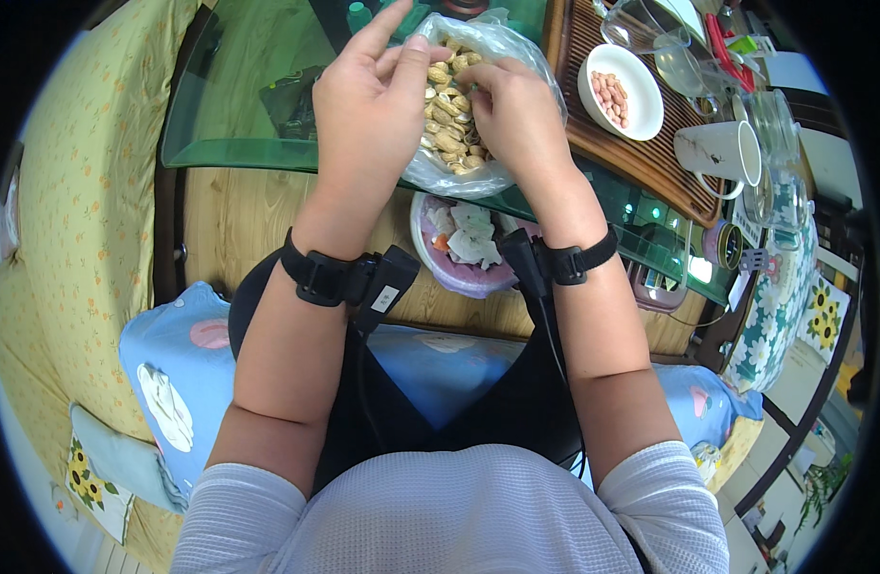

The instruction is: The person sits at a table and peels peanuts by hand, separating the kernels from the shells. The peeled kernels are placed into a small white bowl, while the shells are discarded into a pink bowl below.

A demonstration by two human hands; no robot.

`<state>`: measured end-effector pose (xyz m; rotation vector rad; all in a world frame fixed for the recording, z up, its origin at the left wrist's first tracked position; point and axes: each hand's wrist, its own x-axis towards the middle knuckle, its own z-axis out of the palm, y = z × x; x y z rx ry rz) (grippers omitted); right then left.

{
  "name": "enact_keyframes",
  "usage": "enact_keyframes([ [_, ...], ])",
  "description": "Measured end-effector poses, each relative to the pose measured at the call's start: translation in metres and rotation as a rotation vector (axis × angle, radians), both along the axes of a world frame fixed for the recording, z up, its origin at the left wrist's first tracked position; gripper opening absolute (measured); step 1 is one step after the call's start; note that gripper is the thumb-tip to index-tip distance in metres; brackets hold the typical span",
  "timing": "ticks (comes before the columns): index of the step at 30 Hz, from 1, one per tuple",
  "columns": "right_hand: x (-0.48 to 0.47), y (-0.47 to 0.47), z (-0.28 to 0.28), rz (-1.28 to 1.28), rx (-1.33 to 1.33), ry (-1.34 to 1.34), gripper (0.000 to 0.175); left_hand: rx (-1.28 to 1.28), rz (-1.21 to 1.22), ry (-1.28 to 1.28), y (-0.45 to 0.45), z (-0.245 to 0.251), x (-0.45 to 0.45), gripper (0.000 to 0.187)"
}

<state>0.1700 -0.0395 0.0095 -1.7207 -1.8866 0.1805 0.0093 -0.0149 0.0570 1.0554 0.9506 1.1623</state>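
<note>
A clear plastic bag lies open on the green glass table, filled with peanuts in their shells. Over the bag's left side is my left hand, its index finger stretched out and its thumb near the other fingertips; whether something small sits between them cannot be told. My right hand reaches into the bag from the right, fingers curled down at the peanuts, their tips partly hidden. A white bowl holding shelled pink peanuts stands on a slatted wooden tray to the right.
The slatted wooden tray also bears a white mug and clear glass vessels. Below the table edge stands a lined waste bin with crumpled tissues. Black devices with cables are strapped to both wrists.
</note>
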Motion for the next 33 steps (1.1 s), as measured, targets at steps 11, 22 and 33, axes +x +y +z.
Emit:
enact_keyframes([
  [11,-0.004,0.002,0.009,-0.023,-0.028,-0.026,0.017,0.205,-0.027,0.229,-0.002,0.002,-0.006,0.049],
  [22,0.021,-0.003,0.044,0.045,-0.246,0.913,0.029,0.602,0.088,0.426,-0.002,-0.019,0.002,0.054],
  [33,0.023,-0.015,0.038,0.124,-0.216,1.050,0.034,-0.131,-0.126,-0.071,-0.004,-0.006,0.007,0.063],
])
